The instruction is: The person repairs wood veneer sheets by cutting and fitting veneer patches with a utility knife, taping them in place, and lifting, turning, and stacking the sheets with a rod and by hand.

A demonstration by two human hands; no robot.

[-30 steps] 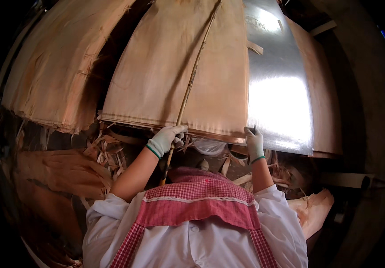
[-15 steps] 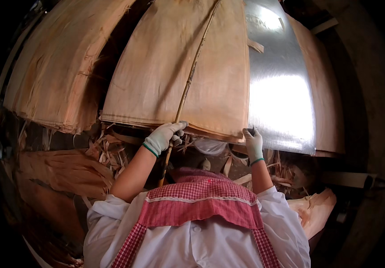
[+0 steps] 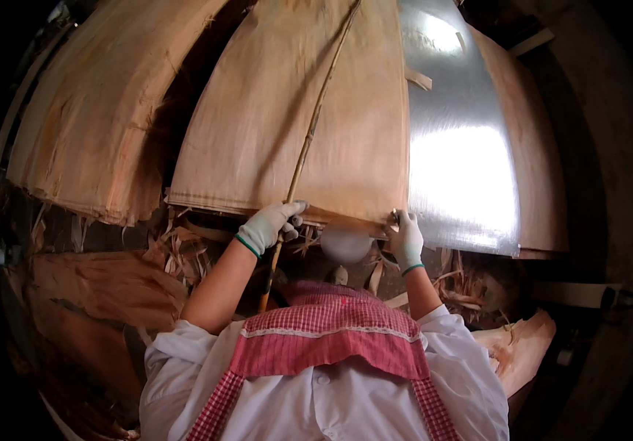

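Observation:
My left hand (image 3: 266, 226), in a white glove with grey fingertips and a green cuff, is wrapped round a long thin bamboo stick (image 3: 308, 140). The stick slants away over a stack of pale wood veneer sheets (image 3: 331, 132), and its lower end passes beneath my hand toward my apron. At the near right corner of that stack, my right hand (image 3: 407, 242), gloved alike, is closed on the edge of the top veneer. Its fingers under the sheet are partly hidden. Right beside this hand lies a shiny metal sheet (image 3: 460, 176), with a small veneer scrap (image 3: 419, 79) at its left edge.
Another veneer stack (image 3: 103, 110) stands at the left across a dark gap. More veneer (image 3: 537, 162) shows beyond the metal sheet's right edge. Below the near edge lie torn strips (image 3: 188, 250), a blurred round whitish thing (image 3: 346, 246) and broken veneer pieces (image 3: 111, 283).
My right hand has shifted slightly left with the veneer's corner, and the near edge there has risen a little. More of the round whitish thing below shows. My left hand and the stick stay nearly still.

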